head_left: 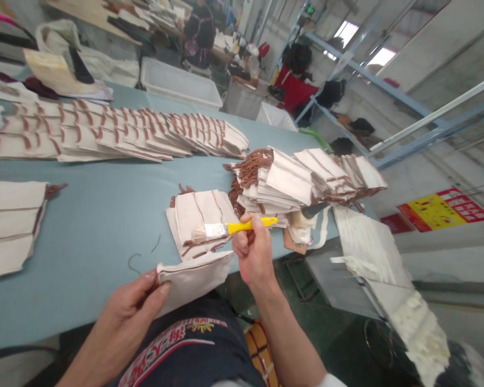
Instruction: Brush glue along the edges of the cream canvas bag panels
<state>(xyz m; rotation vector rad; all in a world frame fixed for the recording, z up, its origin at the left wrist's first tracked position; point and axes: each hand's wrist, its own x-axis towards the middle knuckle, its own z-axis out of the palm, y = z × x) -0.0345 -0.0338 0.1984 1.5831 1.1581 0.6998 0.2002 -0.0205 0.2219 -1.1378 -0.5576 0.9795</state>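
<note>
My left hand pinches the left corner of a cream fabric panel between thumb and fingers, holding it up off the table near my apron. In my right hand is a flat paintbrush with a yellow handle, its pale bristles pointing left. The brush is above a small stack of cream panels with brown edges, just beyond the held panel. I cannot tell whether the bristles touch anything.
Overlapping rows of cream panels lie along the far side of the blue-green table. Brown-fringed stacks stand to the right, and another panel pile lies left. White bins sit beyond. A person is in the background.
</note>
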